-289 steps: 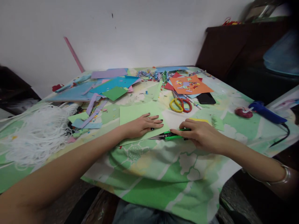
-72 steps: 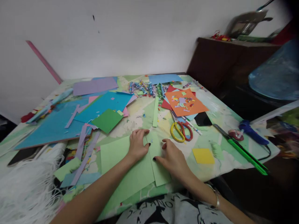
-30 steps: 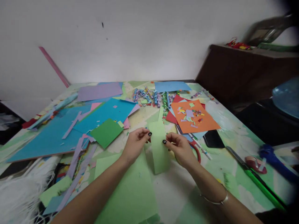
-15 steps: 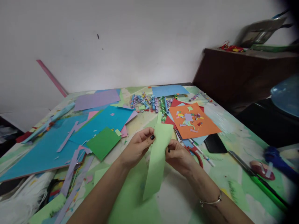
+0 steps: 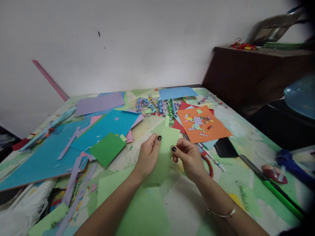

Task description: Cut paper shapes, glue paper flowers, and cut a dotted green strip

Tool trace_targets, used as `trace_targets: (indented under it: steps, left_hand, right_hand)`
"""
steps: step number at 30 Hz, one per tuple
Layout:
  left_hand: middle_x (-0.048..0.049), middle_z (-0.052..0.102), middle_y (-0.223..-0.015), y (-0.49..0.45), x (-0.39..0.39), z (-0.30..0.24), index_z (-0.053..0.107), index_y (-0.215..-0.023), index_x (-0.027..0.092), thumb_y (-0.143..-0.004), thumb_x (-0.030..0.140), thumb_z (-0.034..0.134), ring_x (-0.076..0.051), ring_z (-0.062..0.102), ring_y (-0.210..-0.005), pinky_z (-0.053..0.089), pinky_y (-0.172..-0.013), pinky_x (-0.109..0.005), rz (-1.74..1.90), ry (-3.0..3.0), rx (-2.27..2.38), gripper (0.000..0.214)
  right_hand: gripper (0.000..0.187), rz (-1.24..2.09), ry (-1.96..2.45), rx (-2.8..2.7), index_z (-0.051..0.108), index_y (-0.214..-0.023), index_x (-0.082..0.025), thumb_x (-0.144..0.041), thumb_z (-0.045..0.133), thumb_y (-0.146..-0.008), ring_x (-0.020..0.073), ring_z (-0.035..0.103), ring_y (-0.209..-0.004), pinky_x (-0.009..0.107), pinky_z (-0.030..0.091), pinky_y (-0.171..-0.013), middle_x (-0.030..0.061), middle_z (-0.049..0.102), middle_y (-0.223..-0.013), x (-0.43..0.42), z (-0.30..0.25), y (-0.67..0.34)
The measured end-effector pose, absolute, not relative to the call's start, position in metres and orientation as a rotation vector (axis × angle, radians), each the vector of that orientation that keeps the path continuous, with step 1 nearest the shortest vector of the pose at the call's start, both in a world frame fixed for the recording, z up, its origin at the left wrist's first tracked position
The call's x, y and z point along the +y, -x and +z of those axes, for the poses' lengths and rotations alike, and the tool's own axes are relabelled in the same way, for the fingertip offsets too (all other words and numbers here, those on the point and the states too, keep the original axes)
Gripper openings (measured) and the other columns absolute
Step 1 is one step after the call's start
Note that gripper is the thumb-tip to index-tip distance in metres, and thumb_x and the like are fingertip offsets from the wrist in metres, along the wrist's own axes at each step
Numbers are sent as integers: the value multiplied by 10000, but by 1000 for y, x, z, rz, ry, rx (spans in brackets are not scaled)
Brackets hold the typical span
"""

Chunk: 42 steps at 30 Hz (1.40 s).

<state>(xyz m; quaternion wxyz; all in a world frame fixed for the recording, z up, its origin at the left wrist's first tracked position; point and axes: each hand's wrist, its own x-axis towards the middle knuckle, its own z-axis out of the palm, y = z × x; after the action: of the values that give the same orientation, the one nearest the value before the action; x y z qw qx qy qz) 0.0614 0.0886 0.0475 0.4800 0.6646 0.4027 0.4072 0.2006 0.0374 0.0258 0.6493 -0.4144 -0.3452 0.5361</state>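
A light green paper strip (image 5: 164, 149) is held up above the table between both hands. My left hand (image 5: 147, 156) pinches its left edge, thumb on the front. On the strip's right edge, my right hand (image 5: 189, 158) pinches it with thumb and fingers. Under the hands lies a larger light green sheet (image 5: 137, 209) on the table. Red and yellow scissors (image 5: 208, 165) lie partly hidden behind my right hand.
Blue sheets (image 5: 61, 144), a dark green square (image 5: 107, 149) and purple strips lie at left. An orange sheet (image 5: 203, 124) with scraps, a black phone (image 5: 225, 149), a green cutter (image 5: 273, 186) and a blue glue gun (image 5: 294, 164) lie at right. Curled paper bits (image 5: 157, 105) sit at the back.
The strip hung long and slanted half a second ago; now it looks shorter and more upright, with both hands closer together on its edges.
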Motion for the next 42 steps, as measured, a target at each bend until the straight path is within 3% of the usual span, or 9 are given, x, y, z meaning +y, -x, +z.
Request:
trace_targets:
  steps: [6, 10, 19, 23, 27, 30, 34, 38, 42]
  left_hand:
    - [38, 412, -590, -70, 72, 39, 448, -658, 202, -908, 569, 413, -111, 376, -539, 313, -494, -242, 1115, -1514, 964, 446]
    - [39, 446, -577, -72, 73, 35, 501, -667, 182, -835, 612, 522, -91, 370, -502, 307, -450, -218, 1024, -1310, 842, 462]
    - [36, 432, -596, -72, 73, 35, 459, -661, 196, -888, 576, 444, -102, 384, -521, 328, -476, -222, 1032, -1491, 856, 443]
    - [50, 394, -565, -67, 75, 34, 434, -675, 217, -933, 477, 401, -111, 353, -497, 294, -512, -243, 1107, -1688, 905, 368]
    - [36, 427, -539, -61, 80, 37, 528, -663, 213, -875, 393, 536, -120, 375, -510, 269, -549, -259, 1084, -1935, 890, 278]
    - [3, 487, -563, -53, 80, 45, 580, -646, 208, -846, 369, 600, -136, 408, -551, 272, -555, -270, 1028, -2226, 810, 258]
    - [-25, 563, -606, -32, 72, 45, 624, -750, 198, -923, 247, 493, -157, 479, -589, 329, -544, -278, 807, -2965, 500, 222]
    - [-76, 676, -812, 0, 61, 24, 628, -957, 159, -931, 116, 407, -192, 592, -740, 466, -621, -300, 739, -3218, 328, 227]
    - [-85, 677, -766, 21, 48, 1, 623, -946, 106, -905, 66, 440, -192, 607, -703, 489, -572, -294, 785, -3254, 476, 193]
  right_hand:
    - [303, 1611, 749, -608, 556, -628, -182, -289, 825, -537, -2, 216, -323, 163, 145, -324, -100, 417, -490, 36, 27, -189]
    - [287, 1587, 746, -647, 571, -624, -180, -268, 825, -526, -5, 203, -327, 159, 114, -323, -99, 423, -482, 37, 27, -191]
    - [249, 1526, 848, -754, 624, -631, -159, -250, 829, -522, 1, 237, -347, 163, 149, -305, -67, 487, -503, 38, 27, -205]
    - [233, 1322, 925, -738, 616, -734, -175, -229, 793, -591, 27, 435, -374, 167, 302, -346, -46, 586, -644, 40, 26, -205]
    - [345, 1033, 977, -875, 611, -1007, -237, -229, 742, -689, 85, 575, -505, 215, 437, -467, -30, 628, -781, 35, 38, -209]
    - [238, 957, 1010, -1035, 648, -921, -233, -185, 722, -700, 123, 615, -618, 263, 495, -595, -11, 640, -759, 25, 46, -216]
    - [102, 945, 1066, -1233, 618, -685, -199, -98, 627, -696, 168, 628, -809, 299, 498, -726, 37, 670, -802, 13, 32, -227]
    - [135, 1033, 1102, -1410, 575, -736, -201, -74, 534, -713, 178, 634, -847, 321, 501, -734, 54, 674, -881, 5, 2, -231]
    - [280, 652, 1200, -1898, 626, -835, -199, -4, 477, -701, 237, 548, -1044, 427, 434, -885, 87, 663, -1035, -2, -11, -226]
